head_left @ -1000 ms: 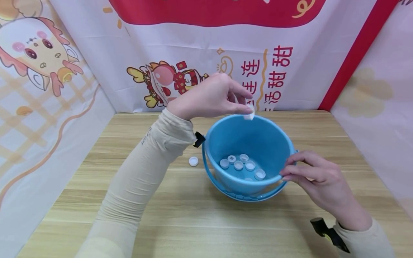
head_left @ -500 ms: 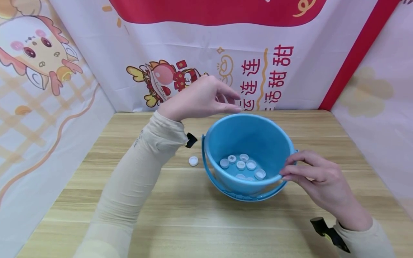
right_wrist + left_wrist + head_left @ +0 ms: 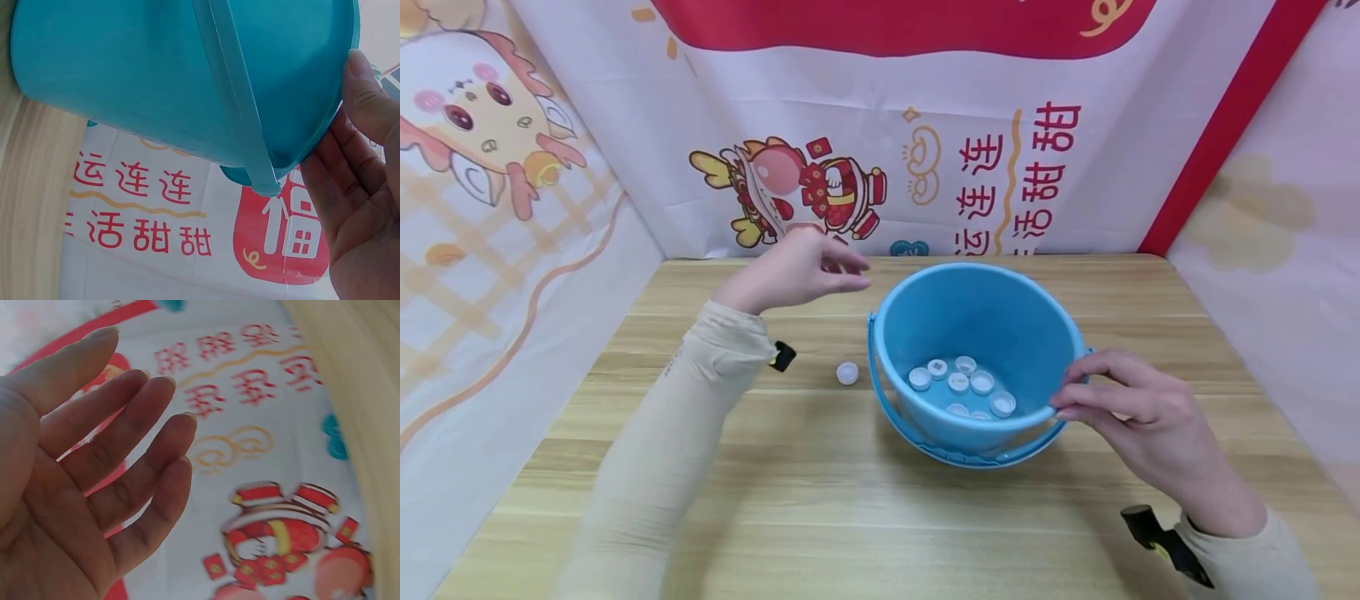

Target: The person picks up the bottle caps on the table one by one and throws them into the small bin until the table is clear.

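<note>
A blue bucket stands on the table with several white bottle caps lying on its bottom. My right hand pinches the bucket's rim at the right; the right wrist view shows the thumb on one side of the wall and fingers on the other. To the left of the bucket, my left hand hovers above the table, holding nothing. In the left wrist view its fingers are relaxed and slightly bent. One more white cap lies on the table, below and right of that hand.
The bucket's handle hangs down around its front. Behind the wooden table hangs a printed cloth backdrop, with further cloth at both sides.
A second ago my left hand held a white cap over the bucket; it let go, the cap dropped inside, and the hand moved left and down. My right hand stayed on the rim.
</note>
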`<state>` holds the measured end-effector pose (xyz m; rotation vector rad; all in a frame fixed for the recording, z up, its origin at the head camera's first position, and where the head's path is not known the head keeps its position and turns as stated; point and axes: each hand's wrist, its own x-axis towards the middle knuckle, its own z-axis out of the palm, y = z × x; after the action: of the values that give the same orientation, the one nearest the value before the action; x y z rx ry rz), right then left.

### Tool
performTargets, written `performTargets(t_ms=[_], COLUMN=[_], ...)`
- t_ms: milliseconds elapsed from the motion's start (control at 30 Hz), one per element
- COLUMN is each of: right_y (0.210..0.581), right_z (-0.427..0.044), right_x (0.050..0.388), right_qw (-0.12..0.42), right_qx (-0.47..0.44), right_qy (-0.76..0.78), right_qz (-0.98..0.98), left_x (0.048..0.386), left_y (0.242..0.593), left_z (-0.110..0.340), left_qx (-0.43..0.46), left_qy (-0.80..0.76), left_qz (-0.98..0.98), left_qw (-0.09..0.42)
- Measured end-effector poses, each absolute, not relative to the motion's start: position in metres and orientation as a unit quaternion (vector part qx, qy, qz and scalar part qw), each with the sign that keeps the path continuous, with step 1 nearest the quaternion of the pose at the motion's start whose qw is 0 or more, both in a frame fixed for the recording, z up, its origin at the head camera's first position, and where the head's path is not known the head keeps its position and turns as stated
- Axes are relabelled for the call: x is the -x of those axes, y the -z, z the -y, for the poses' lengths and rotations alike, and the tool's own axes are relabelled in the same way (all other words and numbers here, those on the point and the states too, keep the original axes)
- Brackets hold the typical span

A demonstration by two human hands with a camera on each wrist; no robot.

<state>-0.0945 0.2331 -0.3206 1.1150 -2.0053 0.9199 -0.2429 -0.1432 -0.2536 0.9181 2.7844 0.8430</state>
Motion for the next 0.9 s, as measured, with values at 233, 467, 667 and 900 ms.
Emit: performTargets(t_ms=[233,467,667,900], right_y=[0.319,0.318,0.318,0.319], right_z=[-0.231,-0.228,-0.229,-0.230], right_x=[0.094,0.093,0.093,0.094], right_qw=[0.327,0.332,0.330,0.329], right_qx=[-0.424,-0.427,-0.426,-0.423], right_qy=[-0.356,-0.357,-0.353,-0.351], right_qz=[0.766,0.762,0.765,0.768], left_x=[0.251,0.254,0.249,0.247], left_y=[0.315,0.365,0.382,0.390], left_z=[0.172,0.178,0.171,0.165], left_qx=[-0.286,-0.253,-0.243,-0.275], left_qy=[-0.234,-0.207,-0.200,-0.206], left_qz=[-0.922,-0.926,-0.926,-0.916], left_qw=[0.119,0.186,0.206,0.206])
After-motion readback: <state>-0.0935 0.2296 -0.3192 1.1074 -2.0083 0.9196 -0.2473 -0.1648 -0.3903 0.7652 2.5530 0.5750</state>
